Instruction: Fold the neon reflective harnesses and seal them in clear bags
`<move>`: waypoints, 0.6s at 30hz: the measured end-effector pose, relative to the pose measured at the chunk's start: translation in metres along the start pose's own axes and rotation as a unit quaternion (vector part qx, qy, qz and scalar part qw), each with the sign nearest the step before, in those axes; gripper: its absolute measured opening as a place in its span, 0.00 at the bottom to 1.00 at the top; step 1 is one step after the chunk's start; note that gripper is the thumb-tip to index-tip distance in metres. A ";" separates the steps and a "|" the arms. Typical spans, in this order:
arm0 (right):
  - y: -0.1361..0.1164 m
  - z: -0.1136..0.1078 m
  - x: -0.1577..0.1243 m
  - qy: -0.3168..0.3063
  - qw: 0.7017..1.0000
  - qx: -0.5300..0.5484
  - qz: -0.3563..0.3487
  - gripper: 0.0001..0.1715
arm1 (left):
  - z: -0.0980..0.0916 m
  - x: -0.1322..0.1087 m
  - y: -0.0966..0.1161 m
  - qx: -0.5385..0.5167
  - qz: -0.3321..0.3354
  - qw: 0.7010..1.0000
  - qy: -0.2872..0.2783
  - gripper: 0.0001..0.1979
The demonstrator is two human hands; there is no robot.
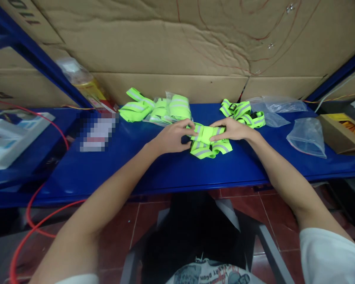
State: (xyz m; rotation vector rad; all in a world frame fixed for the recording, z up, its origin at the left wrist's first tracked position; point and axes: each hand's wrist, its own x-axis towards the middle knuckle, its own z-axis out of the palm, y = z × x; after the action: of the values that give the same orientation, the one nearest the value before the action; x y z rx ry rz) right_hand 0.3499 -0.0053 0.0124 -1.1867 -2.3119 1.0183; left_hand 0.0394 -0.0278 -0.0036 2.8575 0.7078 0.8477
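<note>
A neon yellow-green reflective strap [206,134] with grey stripes lies bunched in loops on the blue table. My left hand [176,136] pinches its left side, thumb and fingers closed on the webbing. From the other side, my right hand [232,129] grips the strap's right part between thumb and fingers. Just behind my right hand rests another reflective strap [239,110] with a black buckle. Beyond my left hand, folded straps in clear plastic bags [177,106] sit beside a loose strap bundle [137,106].
Clear plastic bags [307,136] lie to the right, beside an open cardboard box [343,134]. A bottle [83,83] stands at the back left near a blurred card [97,133]. A cardboard wall [165,47] closes off the back of the blue table [130,165]. A red hose [32,232] hangs at left.
</note>
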 end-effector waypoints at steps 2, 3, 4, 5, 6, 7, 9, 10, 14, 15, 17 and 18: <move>-0.002 0.001 0.000 -0.002 1.000 -0.011 -0.005 0.34 | -0.005 0.001 0.005 0.033 0.013 0.999 0.023 0.15; -0.002 0.003 0.000 0.011 1.000 -0.023 -0.013 0.33 | -0.007 0.002 0.008 0.045 0.022 0.998 0.035 0.15; -0.002 0.005 0.002 0.033 0.998 -0.040 -0.022 0.33 | -0.008 0.002 0.011 0.046 0.036 0.997 0.042 0.16; -0.001 0.007 0.004 0.058 0.996 -0.057 -0.027 0.33 | -0.007 0.004 0.014 0.036 0.051 0.997 0.040 0.17; 0.001 0.009 0.006 0.082 0.994 -0.072 -0.029 0.33 | -0.006 0.005 0.018 0.021 0.065 0.997 0.032 0.17; 0.003 0.010 0.007 0.102 0.991 -0.082 -0.031 0.34 | -0.005 0.006 0.022 0.008 0.075 0.997 0.021 0.17; 0.006 0.011 0.010 0.122 0.987 -0.092 -0.039 0.35 | 0.000 0.008 0.029 -0.001 0.068 0.998 0.004 0.16; 0.008 0.010 0.010 0.125 0.987 -0.094 -0.046 0.36 | 0.003 0.008 0.032 0.003 0.051 0.999 0.002 0.16; 0.009 0.004 0.009 0.132 0.984 -0.093 -0.077 0.36 | 0.014 0.008 0.037 0.011 -0.040 0.999 -0.020 0.24; 0.009 0.003 0.008 0.133 0.983 -0.092 -0.081 0.36 | 0.017 0.008 0.036 -0.007 -0.061 0.998 -0.024 0.24; 0.010 0.001 0.008 0.135 0.983 -0.091 -0.083 0.36 | 0.021 0.009 0.033 -0.065 -0.104 0.992 -0.016 0.22; 0.010 0.001 0.008 0.136 0.983 -0.090 -0.080 0.36 | 0.022 0.010 0.031 -0.099 -0.125 0.987 -0.001 0.21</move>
State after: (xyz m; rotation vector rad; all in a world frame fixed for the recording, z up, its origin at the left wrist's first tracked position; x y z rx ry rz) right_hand 0.3503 0.0047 0.0040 -1.1052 -2.2701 0.5624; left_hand 0.0712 -0.0502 -0.0114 2.5275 0.9041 0.8263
